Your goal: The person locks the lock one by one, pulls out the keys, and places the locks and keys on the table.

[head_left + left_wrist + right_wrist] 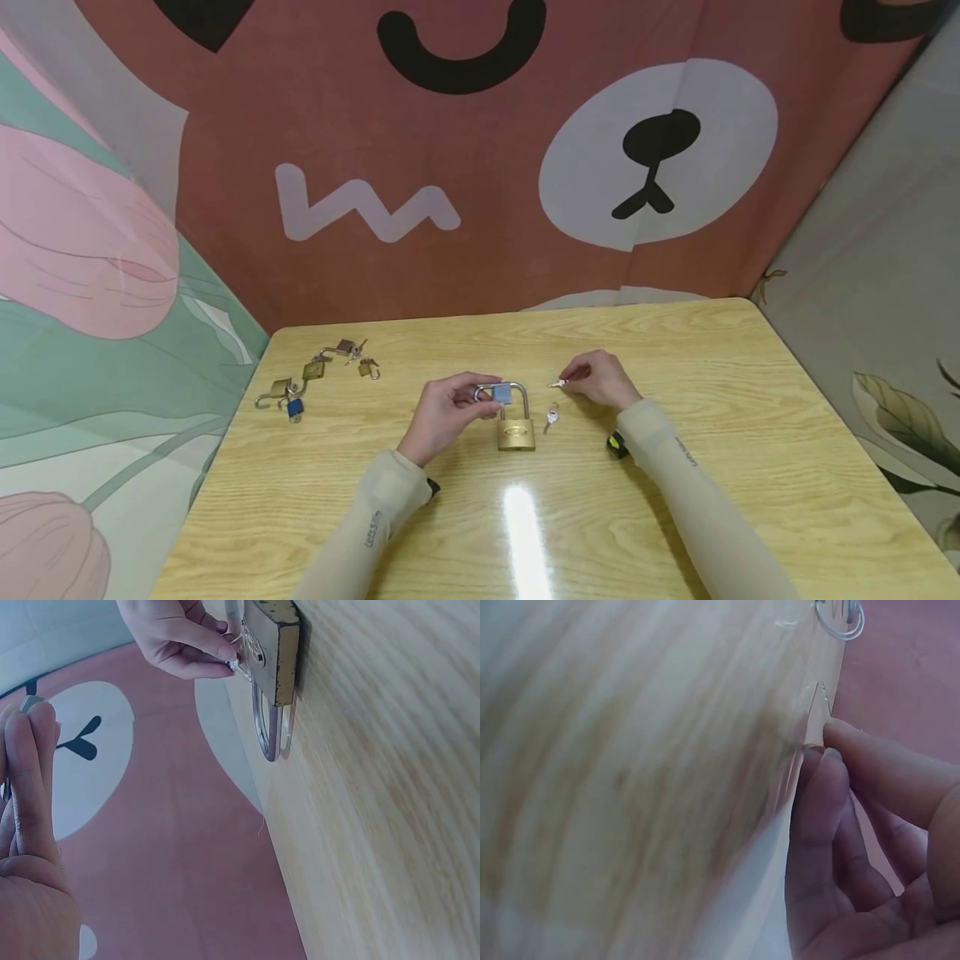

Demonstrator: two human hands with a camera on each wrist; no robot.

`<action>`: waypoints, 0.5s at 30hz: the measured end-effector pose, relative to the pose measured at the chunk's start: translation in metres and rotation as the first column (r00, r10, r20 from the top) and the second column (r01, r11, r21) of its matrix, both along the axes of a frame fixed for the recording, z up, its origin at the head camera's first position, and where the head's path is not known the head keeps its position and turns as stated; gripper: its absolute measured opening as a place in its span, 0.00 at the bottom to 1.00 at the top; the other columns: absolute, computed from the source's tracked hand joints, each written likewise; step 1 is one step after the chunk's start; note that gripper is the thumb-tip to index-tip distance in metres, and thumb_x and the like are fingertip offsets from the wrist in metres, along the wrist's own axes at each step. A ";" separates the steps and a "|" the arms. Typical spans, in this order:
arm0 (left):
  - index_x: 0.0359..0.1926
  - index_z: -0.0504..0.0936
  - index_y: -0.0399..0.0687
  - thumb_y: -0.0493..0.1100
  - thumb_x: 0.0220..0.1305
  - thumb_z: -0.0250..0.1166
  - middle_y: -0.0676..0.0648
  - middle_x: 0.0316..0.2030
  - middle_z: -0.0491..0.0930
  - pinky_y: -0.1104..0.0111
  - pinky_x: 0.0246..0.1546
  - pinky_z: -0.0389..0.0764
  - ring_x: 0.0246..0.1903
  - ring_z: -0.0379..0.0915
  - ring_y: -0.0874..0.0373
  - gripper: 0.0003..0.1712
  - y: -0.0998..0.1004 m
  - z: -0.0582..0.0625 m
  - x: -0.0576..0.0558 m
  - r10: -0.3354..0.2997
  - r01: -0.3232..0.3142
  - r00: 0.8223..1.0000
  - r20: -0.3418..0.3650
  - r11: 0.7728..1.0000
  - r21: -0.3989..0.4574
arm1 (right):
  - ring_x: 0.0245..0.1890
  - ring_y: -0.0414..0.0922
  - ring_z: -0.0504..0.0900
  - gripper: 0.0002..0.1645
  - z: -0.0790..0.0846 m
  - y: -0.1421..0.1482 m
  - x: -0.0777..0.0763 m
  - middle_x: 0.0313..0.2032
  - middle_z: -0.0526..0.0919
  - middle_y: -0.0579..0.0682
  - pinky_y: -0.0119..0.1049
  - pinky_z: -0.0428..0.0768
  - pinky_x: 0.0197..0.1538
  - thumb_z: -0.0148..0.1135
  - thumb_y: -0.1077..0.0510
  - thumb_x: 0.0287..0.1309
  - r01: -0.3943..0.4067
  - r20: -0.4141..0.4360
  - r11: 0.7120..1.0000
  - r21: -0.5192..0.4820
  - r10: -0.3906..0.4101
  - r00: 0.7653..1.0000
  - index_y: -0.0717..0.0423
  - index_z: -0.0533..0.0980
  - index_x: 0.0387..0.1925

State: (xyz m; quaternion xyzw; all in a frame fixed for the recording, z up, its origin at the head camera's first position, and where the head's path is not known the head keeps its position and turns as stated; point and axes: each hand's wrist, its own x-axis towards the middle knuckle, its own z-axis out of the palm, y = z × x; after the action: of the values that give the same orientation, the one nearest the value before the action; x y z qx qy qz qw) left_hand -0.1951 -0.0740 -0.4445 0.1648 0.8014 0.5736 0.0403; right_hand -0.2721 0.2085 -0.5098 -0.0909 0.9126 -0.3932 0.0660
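In the head view my left hand (pixel 450 412) grips a small padlock (pixel 502 394) with a blue-grey body and a silver shackle. It is held over the shackle of a large brass padlock (pixel 516 435) on the table; whether the two touch is unclear. My right hand (pixel 600 379) pinches a small silver key (pixel 557 384) between thumb and fingertips, close to the tabletop. The right wrist view shows the key (pixel 819 712) jutting from the fingertips. Beside the brass padlock lies a keyring with keys (pixel 552 415). In the left wrist view, fingers hide most of the small padlock.
At the table's left lie several smaller padlocks: a brass one (pixel 281 387), a blue one (pixel 295 407), another brass one (pixel 313 370) and a brown one (pixel 344 346). Loose keys (pixel 357 353) lie beside them. Printed cloth (pixel 450 283) hangs behind the wooden table (pixel 750 433).
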 end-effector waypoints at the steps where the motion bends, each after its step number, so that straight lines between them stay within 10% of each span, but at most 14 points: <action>1: 0.51 0.84 0.43 0.37 0.57 0.71 0.39 0.32 0.88 0.69 0.32 0.88 0.27 0.84 0.60 0.19 0.000 0.000 0.000 0.001 -0.001 1.000 0.004 1.000 0.002 | 0.32 0.46 0.82 0.08 0.000 0.000 0.000 0.34 0.88 0.57 0.41 0.83 0.38 0.72 0.63 0.51 0.006 0.004 1.000 0.004 -0.006 1.000 0.60 0.86 0.36; 15: 0.51 0.84 0.41 0.37 0.57 0.71 0.40 0.32 0.88 0.72 0.31 0.87 0.26 0.83 0.61 0.19 0.002 0.001 0.001 -0.009 0.009 1.000 -0.020 1.000 -0.011 | 0.34 0.47 0.81 0.10 0.002 0.001 0.003 0.36 0.87 0.57 0.39 0.83 0.36 0.70 0.63 0.53 0.012 -0.001 0.999 0.037 -0.012 1.000 0.60 0.84 0.39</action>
State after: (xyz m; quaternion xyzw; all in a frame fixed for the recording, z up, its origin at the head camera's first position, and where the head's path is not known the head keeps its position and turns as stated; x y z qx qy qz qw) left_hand -0.1938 -0.0722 -0.4433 0.1740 0.8041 0.5673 0.0359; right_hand -0.2694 0.2098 -0.5076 -0.0843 0.9203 -0.3765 0.0647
